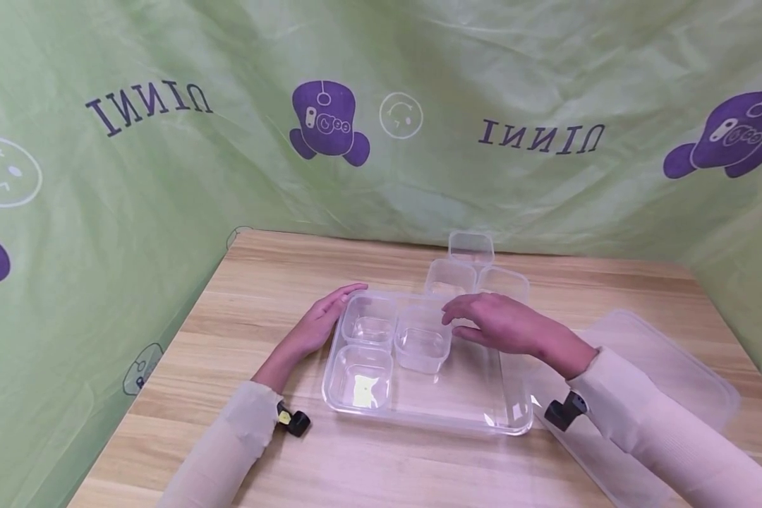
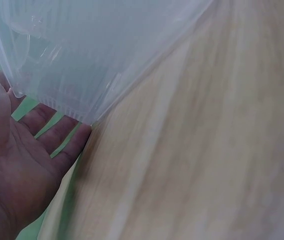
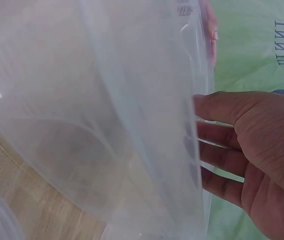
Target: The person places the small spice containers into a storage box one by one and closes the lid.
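Note:
A large clear plastic container [image 1: 432,424] lies on the table with two small clear boxes along its left side, one at the back [image 1: 371,328] and one in front [image 1: 362,381]. My left hand [image 1: 320,319] rests against the large container's left wall, fingers extended; the left wrist view shows the fingers [image 2: 57,135] touching its corner. To the right of the back box, a third small clear box [image 1: 422,346] sits in the large container. My right hand [image 1: 503,322] holds its right rim with bent fingers and thumb [image 3: 216,106].
Behind the large container stand several more small clear boxes, the farthest [image 1: 471,247] near the table's back edge. A translucent flat lid [image 1: 667,374] lies to the right, partly under my right forearm. A green printed cloth [image 1: 241,176] hangs around the wooden table [image 1: 273,261].

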Demonstrator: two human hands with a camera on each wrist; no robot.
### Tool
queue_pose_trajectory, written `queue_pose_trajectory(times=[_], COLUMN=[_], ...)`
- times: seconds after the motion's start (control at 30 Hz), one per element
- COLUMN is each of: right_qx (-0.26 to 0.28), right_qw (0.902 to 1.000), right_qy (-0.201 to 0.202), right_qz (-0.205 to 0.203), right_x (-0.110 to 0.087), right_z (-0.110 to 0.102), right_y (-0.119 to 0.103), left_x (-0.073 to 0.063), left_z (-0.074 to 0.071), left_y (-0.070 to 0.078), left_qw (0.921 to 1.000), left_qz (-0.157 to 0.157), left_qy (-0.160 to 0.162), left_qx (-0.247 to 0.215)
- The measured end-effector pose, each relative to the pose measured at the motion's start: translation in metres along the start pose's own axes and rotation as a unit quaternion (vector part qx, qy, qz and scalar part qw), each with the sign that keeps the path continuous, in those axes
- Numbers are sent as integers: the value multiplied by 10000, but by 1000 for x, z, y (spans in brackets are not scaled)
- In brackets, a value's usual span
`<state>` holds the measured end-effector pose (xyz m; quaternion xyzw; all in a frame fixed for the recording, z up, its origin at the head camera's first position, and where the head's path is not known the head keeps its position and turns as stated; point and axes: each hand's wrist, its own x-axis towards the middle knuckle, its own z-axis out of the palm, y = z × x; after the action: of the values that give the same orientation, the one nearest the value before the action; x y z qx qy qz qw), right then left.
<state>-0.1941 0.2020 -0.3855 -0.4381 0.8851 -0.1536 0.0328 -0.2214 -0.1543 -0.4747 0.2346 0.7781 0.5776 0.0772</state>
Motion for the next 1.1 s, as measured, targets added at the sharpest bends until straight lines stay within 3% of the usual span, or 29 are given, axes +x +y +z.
queue_pose_trajectory(times=[0.53, 1.1], right_qx=[37, 22], right_qw=[9996, 9995], right_qy=[-151, -32], right_qz=[240, 308], right_x=[8, 5], right_z=[-4, 0], right_y=[8, 9], left_x=[1, 1], left_z=[-1, -2], left_y=[0, 3], left_qw=[9998, 9999], left_qz=[9, 95], left_qy=[-54, -137], left_qx=[-176, 34])
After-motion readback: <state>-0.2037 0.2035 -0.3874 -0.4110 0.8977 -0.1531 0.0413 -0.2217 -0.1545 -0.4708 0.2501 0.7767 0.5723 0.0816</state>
